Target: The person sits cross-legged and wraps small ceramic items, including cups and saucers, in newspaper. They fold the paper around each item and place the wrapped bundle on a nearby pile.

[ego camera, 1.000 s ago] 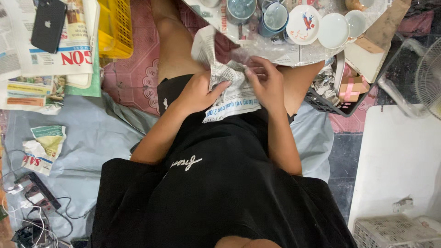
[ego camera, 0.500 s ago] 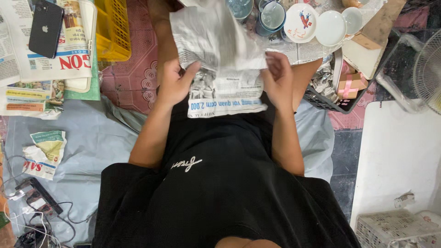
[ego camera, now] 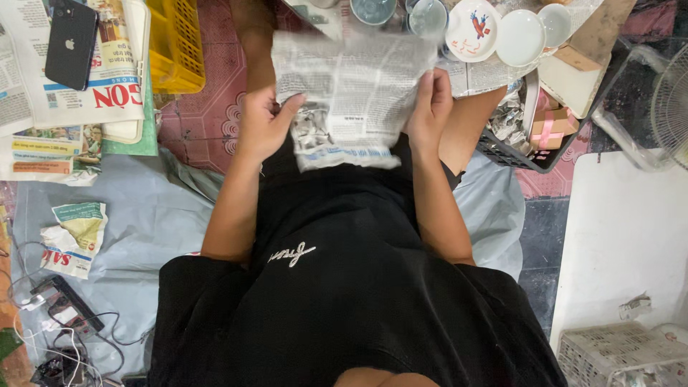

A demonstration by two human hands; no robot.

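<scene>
A crumpled sheet of newspaper (ego camera: 355,89) is spread out over my lap, held by both hands. My left hand (ego camera: 261,125) grips its left edge, thumb on top. On the right edge, my right hand (ego camera: 430,104) pinches the sheet with fingers pointing up. Whatever may lie under the paper is hidden. I sit on the floor in black clothes, legs stretched towards the top of the view.
Small bowls and a painted white dish (ego camera: 473,29) stand at the top. A yellow crate (ego camera: 175,43), newspapers (ego camera: 107,86) and a black phone (ego camera: 70,43) lie left. A dark basket (ego camera: 534,154) with a small gift box sits right; a fan (ego camera: 670,107) beyond.
The newspaper was bunched between my hands over my lap; I have lifted and spread it flat, my hands moving apart to its two side edges.
</scene>
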